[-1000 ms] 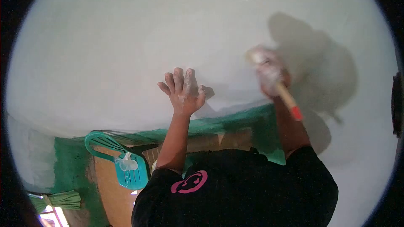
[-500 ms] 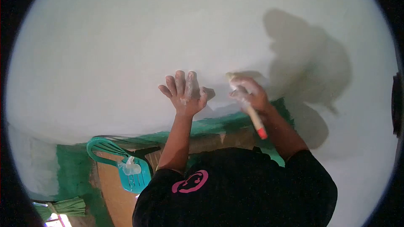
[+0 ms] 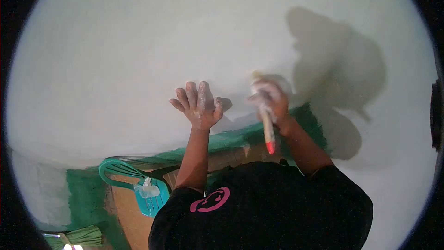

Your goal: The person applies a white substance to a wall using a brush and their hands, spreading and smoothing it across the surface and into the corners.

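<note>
My left hand rests against the white-painted wall, fingers spread and streaked with white paint. To its right, my right hand is closed around a paintbrush with a pale wooden handle and a red end. The handle points down, and the light bristle end is up at the wall, partly hidden by my fingers and blurred by motion. White paint also coats the right fingers.
Below the white area runs a dark green band of wall. A green plastic chair stands at lower left, with a translucent container on its seat. Green curtain fabric hangs at the bottom left. Cracks mark the upper wall.
My right hand and the brush have shifted slightly, and the handle has swung left to point more steeply down. The view has moved a little; my left hand stays spread on the wall.
</note>
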A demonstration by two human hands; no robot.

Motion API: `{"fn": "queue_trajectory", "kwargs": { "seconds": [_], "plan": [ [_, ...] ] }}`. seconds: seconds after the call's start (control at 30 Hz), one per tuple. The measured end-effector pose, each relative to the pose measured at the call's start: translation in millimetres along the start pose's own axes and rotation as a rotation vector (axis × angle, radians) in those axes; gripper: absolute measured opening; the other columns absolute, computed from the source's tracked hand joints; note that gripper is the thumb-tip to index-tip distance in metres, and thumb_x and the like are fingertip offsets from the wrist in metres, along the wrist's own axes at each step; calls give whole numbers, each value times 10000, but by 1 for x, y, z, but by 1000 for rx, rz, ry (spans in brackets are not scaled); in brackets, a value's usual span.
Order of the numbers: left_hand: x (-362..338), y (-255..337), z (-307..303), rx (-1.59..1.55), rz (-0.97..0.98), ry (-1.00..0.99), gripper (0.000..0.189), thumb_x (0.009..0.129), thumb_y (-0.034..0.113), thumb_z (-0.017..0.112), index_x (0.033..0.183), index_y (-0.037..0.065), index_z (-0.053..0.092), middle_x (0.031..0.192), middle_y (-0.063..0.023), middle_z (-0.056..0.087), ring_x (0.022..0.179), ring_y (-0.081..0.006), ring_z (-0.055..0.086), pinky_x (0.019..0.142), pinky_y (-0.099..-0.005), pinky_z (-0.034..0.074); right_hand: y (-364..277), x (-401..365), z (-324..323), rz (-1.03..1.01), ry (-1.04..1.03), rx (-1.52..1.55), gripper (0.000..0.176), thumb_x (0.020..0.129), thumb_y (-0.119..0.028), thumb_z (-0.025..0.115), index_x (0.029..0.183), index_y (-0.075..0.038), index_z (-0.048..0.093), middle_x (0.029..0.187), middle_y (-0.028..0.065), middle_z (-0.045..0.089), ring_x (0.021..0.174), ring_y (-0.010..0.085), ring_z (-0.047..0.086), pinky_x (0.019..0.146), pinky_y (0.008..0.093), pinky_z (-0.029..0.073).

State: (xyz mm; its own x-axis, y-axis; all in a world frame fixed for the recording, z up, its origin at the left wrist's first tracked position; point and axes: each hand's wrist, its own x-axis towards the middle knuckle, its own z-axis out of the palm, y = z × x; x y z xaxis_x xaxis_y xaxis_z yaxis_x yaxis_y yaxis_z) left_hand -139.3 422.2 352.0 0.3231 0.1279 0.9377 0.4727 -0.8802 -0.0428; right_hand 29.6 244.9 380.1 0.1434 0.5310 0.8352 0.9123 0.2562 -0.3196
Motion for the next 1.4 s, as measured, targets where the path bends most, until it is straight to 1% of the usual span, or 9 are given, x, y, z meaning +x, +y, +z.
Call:
{"fn": "queue_trajectory", "kwargs": {
  "seconds": [0.13,0.2,0.27,0.43,0.6,0.77,0.8,1.1,1.4],
  "plan": [
    [0,2,-1,3,-21,-29,660,782,400,544,1340,54,476,1505,-245,253,1443,-408,36,1125,-540,-93,4,11,-8,-127,-100,84,268,793,-87,694,1053,-67,633,1096,134,629,1011,289,620,882,386,518],
    [-2,3,2,-12,-26,-29,651,778,378,555,1337,54,474,1495,-259,260,1442,-411,37,1126,-538,-89,8,33,-34,787,9,1105,178,840,-70,654,1016,-44,642,1083,132,632,985,297,632,875,389,521],
    [-3,3,6,-91,-33,16,631,771,318,578,1334,56,466,1480,-262,277,1444,-397,44,1126,-537,-81,53,60,-59,-421,395,81,132,867,-53,624,994,-23,647,1035,130,644,933,263,649,834,379,531],
    [21,10,-18,-233,4,27,406,765,247,598,1122,54,602,1305,-224,487,1308,-392,336,1099,-520,137,65,66,-91,84,707,-412,113,857,-41,636,968,-21,653,946,129,654,874,258,657,784,393,540],
    [55,3,-25,-722,48,-193,217,763,94,614,964,16,644,923,-146,665,833,-268,650,738,-334,523,42,16,6,162,347,273,190,775,-153,708,928,-58,647,1026,124,651,942,273,658,787,395,545],
    [74,8,-18,-1179,-307,-543,176,842,69,592,994,-10,631,835,-109,688,773,-231,662,724,-349,537,19,25,5,-185,38,261,230,793,-56,662,1022,-82,659,1101,133,647,1023,288,640,860,372,541],
    [73,8,-14,-1258,-400,-565,169,876,72,580,1009,-21,627,808,-102,692,755,-219,666,718,-349,544,20,25,5,328,-15,598,233,804,-22,656,1027,-86,654,1105,132,647,1036,280,636,859,363,537],
    [74,32,-16,-1186,-846,-468,168,921,90,586,923,-63,657,758,-125,684,699,-174,674,634,-289,550,64,47,-46,-110,766,148,125,869,-22,596,989,10,611,1152,153,585,1008,243,604,878,331,512],
    [70,44,-15,-1078,-842,-442,215,923,149,593,893,-51,666,739,-149,687,645,-203,677,595,-313,559,29,7,-17,-170,-82,272,231,770,-40,683,998,-40,647,1123,152,637,1069,306,624,883,383,546]
  ]
}}
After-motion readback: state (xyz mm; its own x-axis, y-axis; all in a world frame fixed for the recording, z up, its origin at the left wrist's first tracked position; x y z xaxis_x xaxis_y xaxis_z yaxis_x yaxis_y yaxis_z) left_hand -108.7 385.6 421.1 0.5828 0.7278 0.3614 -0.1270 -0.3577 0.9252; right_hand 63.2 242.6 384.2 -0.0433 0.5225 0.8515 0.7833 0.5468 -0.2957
